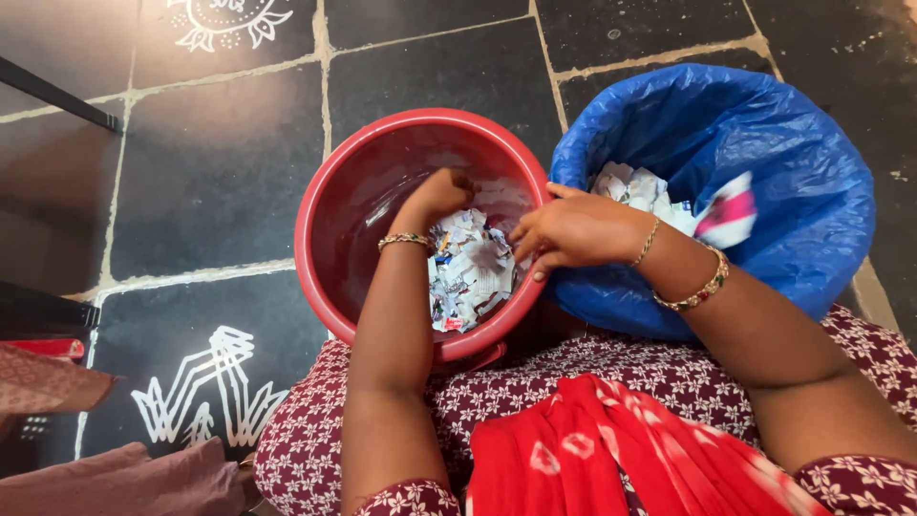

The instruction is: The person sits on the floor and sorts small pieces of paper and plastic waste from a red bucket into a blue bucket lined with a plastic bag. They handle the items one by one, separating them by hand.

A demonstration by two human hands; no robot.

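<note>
Curling inward, the fingers of my left hand (pixel 437 194) were bunched together down inside the red bucket (pixel 330 191), knuckles up, right at the top of the heap of torn paper scraps (pixel 470 269); whether they actually pinched any scrap I could not tell, since the fingertips were hidden behind the fist. My right hand (pixel 571 229) sat on the bucket's right rim, fingers loosely spread and bent, tips pointing down toward the scraps, thumb lying along the rim edge, nothing visibly gripped. Thin bangle on my left wrist, a chain bracelet and a beaded bangle on my right. The scraps, white with bits of blue and red print, filled the bucket's bottom on the side nearest me. Bucket rested tilted against my lap, on the maroon flower-print dress (pixel 583 377), with a red patterned cloth (pixel 611 454) draped below it. Just to the right, touching the bucket, stood a bin lined with a blue plastic bag (pixel 793 182), holding more white paper pieces (pixel 635 188) plus one blurred white-and-pink piece (pixel 728 212). Dark stone floor (pixel 220 162) all around, pale grout lines, white chalk drawings at top and lower left.
</note>
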